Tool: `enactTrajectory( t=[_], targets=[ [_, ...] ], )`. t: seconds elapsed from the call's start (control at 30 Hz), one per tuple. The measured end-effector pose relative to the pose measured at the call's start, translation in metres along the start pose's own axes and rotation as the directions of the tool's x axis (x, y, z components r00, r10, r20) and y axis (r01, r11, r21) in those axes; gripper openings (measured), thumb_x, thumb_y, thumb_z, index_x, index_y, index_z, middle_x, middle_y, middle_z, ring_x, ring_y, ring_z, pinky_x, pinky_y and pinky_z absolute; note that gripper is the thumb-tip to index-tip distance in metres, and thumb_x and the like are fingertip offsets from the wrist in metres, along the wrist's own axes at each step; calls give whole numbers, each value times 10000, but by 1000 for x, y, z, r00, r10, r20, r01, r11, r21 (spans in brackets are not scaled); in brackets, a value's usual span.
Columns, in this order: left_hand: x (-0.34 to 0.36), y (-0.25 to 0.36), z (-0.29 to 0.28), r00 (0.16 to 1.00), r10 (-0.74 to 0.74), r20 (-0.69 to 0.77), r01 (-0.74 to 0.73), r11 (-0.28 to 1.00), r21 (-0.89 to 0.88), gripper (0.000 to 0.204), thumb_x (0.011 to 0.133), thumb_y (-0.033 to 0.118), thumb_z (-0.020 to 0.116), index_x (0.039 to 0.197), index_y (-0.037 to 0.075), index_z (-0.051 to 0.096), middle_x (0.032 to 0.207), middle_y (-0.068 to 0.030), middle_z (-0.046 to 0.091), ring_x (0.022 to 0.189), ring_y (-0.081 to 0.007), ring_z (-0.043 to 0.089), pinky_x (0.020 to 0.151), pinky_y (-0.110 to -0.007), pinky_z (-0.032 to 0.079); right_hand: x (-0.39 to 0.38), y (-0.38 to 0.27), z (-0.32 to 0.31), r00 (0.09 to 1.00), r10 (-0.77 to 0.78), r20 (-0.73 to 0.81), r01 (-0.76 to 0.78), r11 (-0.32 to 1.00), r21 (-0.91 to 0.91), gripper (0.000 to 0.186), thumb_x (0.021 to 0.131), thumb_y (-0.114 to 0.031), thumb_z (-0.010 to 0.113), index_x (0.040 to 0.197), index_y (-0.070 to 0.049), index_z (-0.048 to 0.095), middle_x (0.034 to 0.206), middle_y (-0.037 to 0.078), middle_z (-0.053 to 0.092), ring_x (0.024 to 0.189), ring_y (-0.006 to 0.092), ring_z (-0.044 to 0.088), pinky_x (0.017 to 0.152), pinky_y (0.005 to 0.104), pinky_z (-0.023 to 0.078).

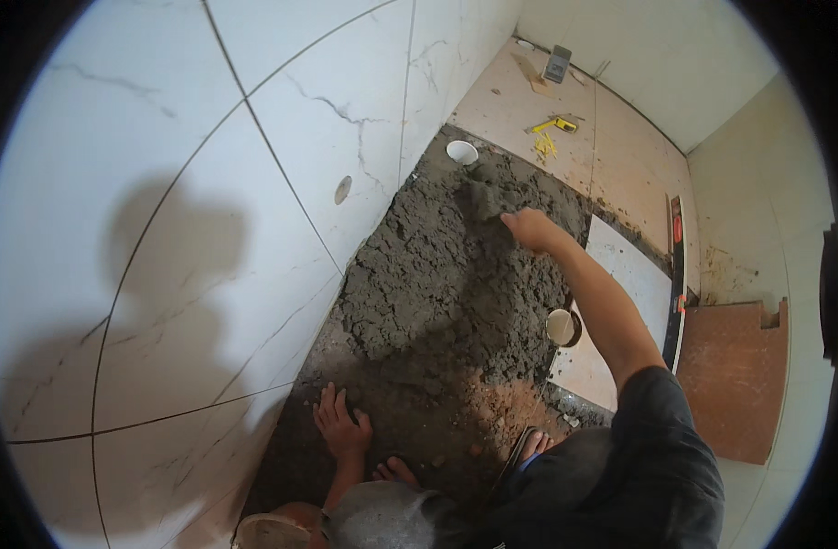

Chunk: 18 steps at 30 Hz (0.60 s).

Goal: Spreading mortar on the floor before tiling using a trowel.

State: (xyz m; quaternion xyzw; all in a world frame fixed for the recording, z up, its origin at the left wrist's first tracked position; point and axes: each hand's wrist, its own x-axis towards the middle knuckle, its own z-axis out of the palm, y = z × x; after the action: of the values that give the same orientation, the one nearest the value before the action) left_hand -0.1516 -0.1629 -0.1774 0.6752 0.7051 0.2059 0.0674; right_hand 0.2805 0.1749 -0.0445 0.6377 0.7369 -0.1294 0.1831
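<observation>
Grey wet mortar [410, 284] covers the floor beside the marbled wall tiles [282, 119]. My right hand [531, 231] reaches over its far part, closed on what appears to be a trowel [486, 197]. The mortar-smeared blade lies against the mortar, and my fist hides the handle. Low at the left, close to the wall, my left hand [343, 423] rests with its fingers apart on the dark floor, holding nothing. A white pipe end [462, 152] stands in the mortar at the far edge. Another round pipe opening [561, 328] sits below my right forearm.
Right of the mortar lies a pale floor tile [625, 261], with a long spirit level [678, 274] along it. A reddish-brown tile [735, 380] leans at the right wall. Farther back are a yellow tape measure [565, 124] and yellow plastic pieces [545, 146]. A bucket [274, 531] stands bottom left.
</observation>
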Motion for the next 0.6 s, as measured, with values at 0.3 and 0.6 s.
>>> enactTrajectory(
  t=[0.3,0.6],
  targets=[
    [-2,-2,0,1000,-9,22,9,1000,-20,555,813,153,617,1348,40,524,1533,-162,445,1440,-363,391,1192,-575,276,1,-116,-8,977,45,-207,-9,985,170,498,1027,-444,454,1081,-40,740,1096,211,734,1107,396,684,954,544,529],
    [-2,-3,-9,1000,-14,3,14,1000,5,547,813,153,642,1340,58,530,1517,-159,461,1434,-345,417,1185,-576,305,22,14,27,985,67,-157,-64,998,23,329,1032,-240,456,1094,-34,705,989,230,716,985,408,714,805,521,586]
  ],
)
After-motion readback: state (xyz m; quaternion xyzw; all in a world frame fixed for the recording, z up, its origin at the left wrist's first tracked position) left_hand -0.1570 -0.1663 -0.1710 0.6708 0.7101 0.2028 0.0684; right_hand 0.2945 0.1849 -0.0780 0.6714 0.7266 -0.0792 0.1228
